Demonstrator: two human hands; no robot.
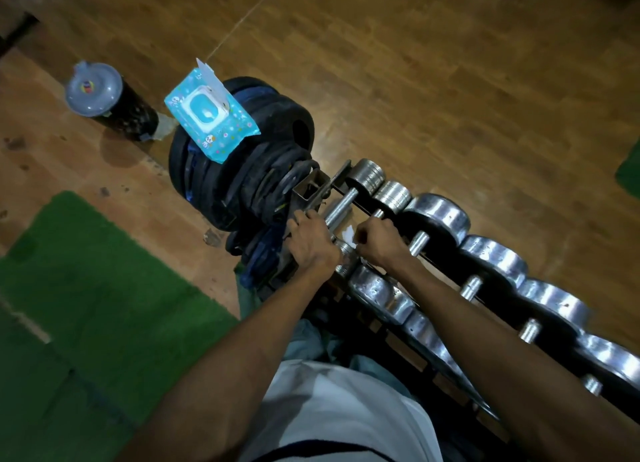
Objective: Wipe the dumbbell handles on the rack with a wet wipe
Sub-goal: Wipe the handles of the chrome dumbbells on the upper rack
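A row of chrome dumbbells (436, 215) lies on a black rack (408, 354) running from the middle to the lower right. My right hand (379, 245) is curled around the second dumbbell's handle with a white wet wipe (348, 235) wrapped under its fingers. My left hand (310, 241) grips the near end of the first dumbbell, whose bare handle (341, 207) shows just beyond it. A blue wet-wipe pack (209, 113) with its lid flipped up rests on a stack of black weight plates (242, 177).
A dark bottle with a grey lid (104, 97) stands on the wooden floor at the left. A green mat (86, 295) covers the lower left. Further dumbbell handles (471, 286) run along the rack to the right.
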